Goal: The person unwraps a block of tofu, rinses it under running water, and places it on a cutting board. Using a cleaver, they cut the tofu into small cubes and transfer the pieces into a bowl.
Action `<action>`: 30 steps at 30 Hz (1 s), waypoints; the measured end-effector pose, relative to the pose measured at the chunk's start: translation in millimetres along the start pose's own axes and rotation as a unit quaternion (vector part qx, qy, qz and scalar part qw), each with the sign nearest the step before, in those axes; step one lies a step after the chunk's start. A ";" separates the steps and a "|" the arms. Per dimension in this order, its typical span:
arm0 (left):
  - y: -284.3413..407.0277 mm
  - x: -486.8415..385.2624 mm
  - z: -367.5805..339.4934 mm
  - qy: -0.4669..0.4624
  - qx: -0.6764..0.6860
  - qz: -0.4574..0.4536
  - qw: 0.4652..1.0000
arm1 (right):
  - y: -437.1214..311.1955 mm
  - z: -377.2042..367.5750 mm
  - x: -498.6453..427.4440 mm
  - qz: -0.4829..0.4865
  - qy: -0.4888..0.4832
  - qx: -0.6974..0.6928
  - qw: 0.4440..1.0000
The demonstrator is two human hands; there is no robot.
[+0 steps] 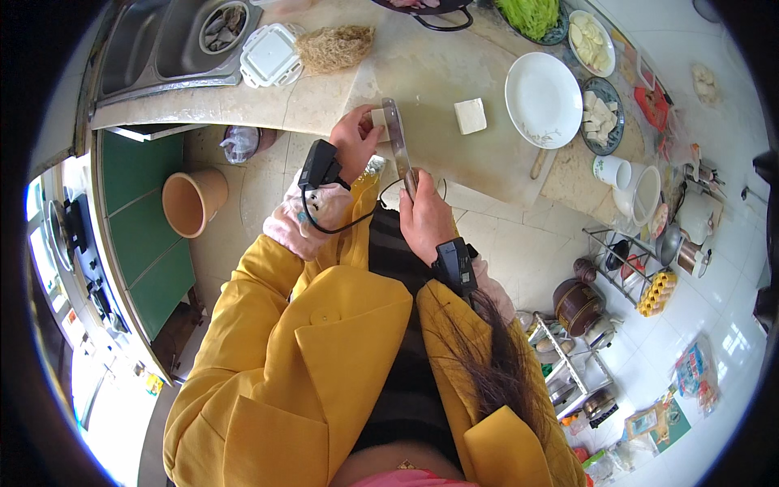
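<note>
My right hand (426,213) grips the wooden handle of a kitchen knife (397,135), its blade pointing away from me. On the blade's left side, my left hand (355,139) holds a small white tofu block (380,119) between thumb and fingers. The blade stands against or very close to the block; I cannot tell whether it has cut in. Beneath both lies a pale cutting board (438,146) near the counter's front edge. A second tofu block (470,116) sits apart to the right on the board. Beyond it is a white oval plate (543,100) with nothing on it.
Tofu cubes fill a patterned bowl (600,115); sliced white vegetable lies in a white dish (590,42). Shredded greens (529,17) and a black pan (444,27) stand at the back. Dried noodles (336,49), a lidded box (271,55) and a sink (188,67) are leftward.
</note>
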State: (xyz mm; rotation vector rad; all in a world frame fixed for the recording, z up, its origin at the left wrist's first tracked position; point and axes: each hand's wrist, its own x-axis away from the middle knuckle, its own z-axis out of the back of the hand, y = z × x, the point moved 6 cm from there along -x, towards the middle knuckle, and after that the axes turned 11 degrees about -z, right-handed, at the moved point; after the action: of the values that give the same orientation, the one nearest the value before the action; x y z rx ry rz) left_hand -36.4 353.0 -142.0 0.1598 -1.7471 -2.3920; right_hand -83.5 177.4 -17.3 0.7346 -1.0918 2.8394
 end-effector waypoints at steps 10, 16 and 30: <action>-2.2 0.7 -0.8 0.015 0.036 0.021 0.999 | 11.9 -15.4 -5.6 -0.044 -0.037 0.047 0.997; -3.9 -0.1 -0.2 0.020 0.028 0.017 0.999 | 18.9 -32.9 -13.3 -0.039 -0.031 0.042 0.998; 5.7 33.4 33.9 0.023 0.059 0.035 0.997 | 2.1 68.8 -59.9 0.212 -0.010 0.160 0.964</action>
State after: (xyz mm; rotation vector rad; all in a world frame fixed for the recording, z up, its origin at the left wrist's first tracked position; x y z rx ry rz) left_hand -75.1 376.1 -125.7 0.1645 -1.8416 -2.2195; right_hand -1.5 141.3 0.1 0.5989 -0.8913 3.4361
